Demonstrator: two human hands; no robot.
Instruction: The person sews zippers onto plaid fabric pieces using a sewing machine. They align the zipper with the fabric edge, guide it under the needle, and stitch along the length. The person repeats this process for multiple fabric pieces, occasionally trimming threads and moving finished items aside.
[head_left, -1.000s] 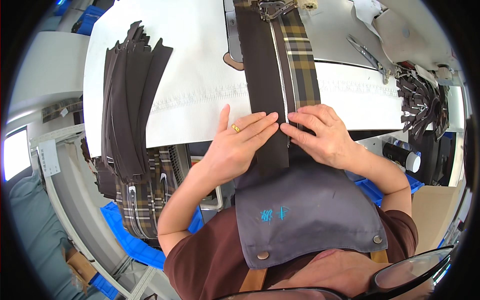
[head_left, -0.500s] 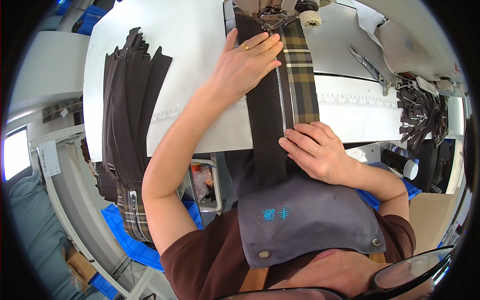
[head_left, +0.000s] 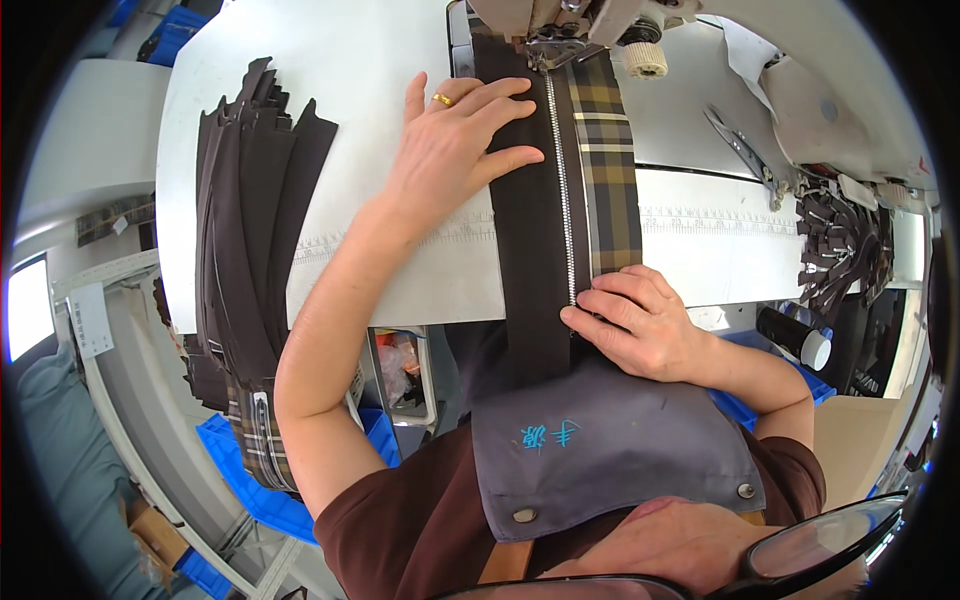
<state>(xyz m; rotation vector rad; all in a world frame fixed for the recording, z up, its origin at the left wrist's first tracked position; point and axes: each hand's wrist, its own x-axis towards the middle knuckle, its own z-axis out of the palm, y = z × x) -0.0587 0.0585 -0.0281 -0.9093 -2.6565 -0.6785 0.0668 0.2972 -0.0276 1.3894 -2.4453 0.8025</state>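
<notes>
A long dark brown fabric strip [head_left: 525,260] runs down from beneath the sewing machine's presser foot [head_left: 545,58] and over the table's near edge. Along its right side lies a silver-toothed zipper [head_left: 563,190], with a brown and black plaid fabric strip [head_left: 606,165] beside it. My left hand [head_left: 450,140] rests with fingers apart at the dark strip's left part, just left of the zipper teeth. Near the table edge, my right hand [head_left: 640,325] pinches the zipper and the plaid's lower end between thumb and fingers; the exact grip is partly hidden.
A stack of dark fabric strips [head_left: 255,200] lies at the left of the white table [head_left: 390,40]. Metal scissors [head_left: 738,145] and a bunch of zipper ends [head_left: 845,245] are at the right. Blue bins [head_left: 260,490] and a black bottle [head_left: 795,335] sit below table level.
My left hand has drawn back leftward off the zipper, and its fingers have spread. My right hand keeps its hold at the near end. The whole view has shifted slightly.
</notes>
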